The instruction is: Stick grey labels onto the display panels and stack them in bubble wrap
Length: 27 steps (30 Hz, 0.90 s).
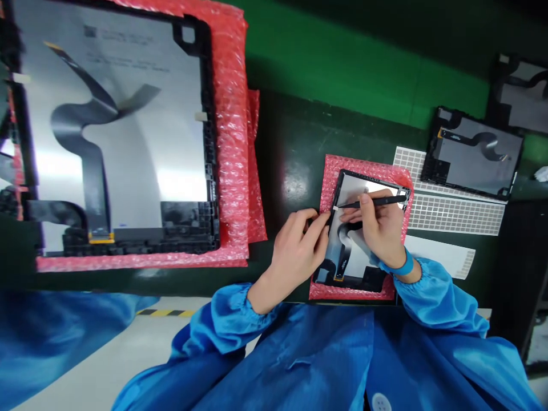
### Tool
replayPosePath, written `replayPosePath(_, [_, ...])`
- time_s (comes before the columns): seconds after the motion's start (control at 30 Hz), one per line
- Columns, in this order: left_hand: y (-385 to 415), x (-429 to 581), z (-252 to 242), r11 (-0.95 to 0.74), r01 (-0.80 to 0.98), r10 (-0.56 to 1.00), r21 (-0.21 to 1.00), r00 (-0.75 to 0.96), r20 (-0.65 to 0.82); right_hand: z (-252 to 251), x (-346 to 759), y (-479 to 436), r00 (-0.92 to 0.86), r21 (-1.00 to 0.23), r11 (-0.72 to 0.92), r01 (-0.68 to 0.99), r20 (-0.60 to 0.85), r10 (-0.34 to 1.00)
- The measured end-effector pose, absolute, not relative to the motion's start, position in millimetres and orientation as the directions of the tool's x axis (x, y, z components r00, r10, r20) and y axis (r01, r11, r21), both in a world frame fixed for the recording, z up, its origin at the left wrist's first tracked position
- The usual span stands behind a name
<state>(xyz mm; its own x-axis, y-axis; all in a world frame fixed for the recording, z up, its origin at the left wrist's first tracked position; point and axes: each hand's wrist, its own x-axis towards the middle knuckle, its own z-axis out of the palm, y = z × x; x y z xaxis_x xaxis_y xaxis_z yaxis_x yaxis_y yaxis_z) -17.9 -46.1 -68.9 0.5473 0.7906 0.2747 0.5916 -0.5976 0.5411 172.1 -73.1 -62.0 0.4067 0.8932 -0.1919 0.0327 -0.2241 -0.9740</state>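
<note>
Black tweezers (387, 200) are pinched in my right hand (381, 222), lying across a display panel (357, 260). Their tip points left, at a small white tab (336, 208) on the panel's left edge; whether they touch cannot be told. My left hand (299, 245) has its fingers bent and the fingertips gathered against that same edge, holding the panel there. A dark ribbon cable (343, 251) curves over the panel's silvery back, partly hidden by my right hand. Beneath the panel lies pink bubble wrap (329, 171).
At the left, a larger-looking panel (132, 171) rests on red bubble wrap (231, 131). Sheets of small pale labels (458, 215) lie to the right, with another panel (466, 157) overlapping them. A further panel (526, 103) is at the far right. A blue sleeve (64, 337) shows lower left.
</note>
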Motion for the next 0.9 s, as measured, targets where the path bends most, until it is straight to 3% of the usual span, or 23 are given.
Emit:
replayPosePath(0.23, [-42.6,-19.6,-62.7,-0.627,0.6,0.764,0.497,0.598,0.241,-60.2,171.6,-71.7,0.409,-0.971,-0.236,0.049,-0.196,0.891])
replayPosePath(0.47, [-38.1,-17.5,-53.0,-0.641,0.653,0.731,0.404,0.679,0.062,-63.8,172.3,-66.4,0.397,-0.972,-0.234,0.014,-0.209,0.894])
replayPosePath(0.57, [-36.7,-15.7,-46.7,-0.546,0.701,0.789,0.46,0.614,0.001,-57.5,176.5,-67.9,0.428,-0.978,-0.191,-0.086,-0.21,0.879])
replayPosePath(0.67, [-33.7,-17.5,-41.8,-0.353,0.763,0.853,0.541,0.5,-0.15,-47.2,188.0,-77.4,0.467,-0.981,-0.152,-0.121,-0.191,0.864])
replayPosePath(0.77, [-28.0,-18.6,-40.5,-0.269,0.809,0.827,0.522,0.472,-0.305,-45.3,204.2,-90.6,0.493,-0.984,-0.146,-0.104,-0.179,0.851])
replayPosePath(0.9, [-25.7,-12.9,-43.6,-0.249,0.695,0.796,0.674,0.543,-0.267,-60.8,221.6,-99.4,0.51,-0.991,-0.101,-0.083,-0.13,0.85])
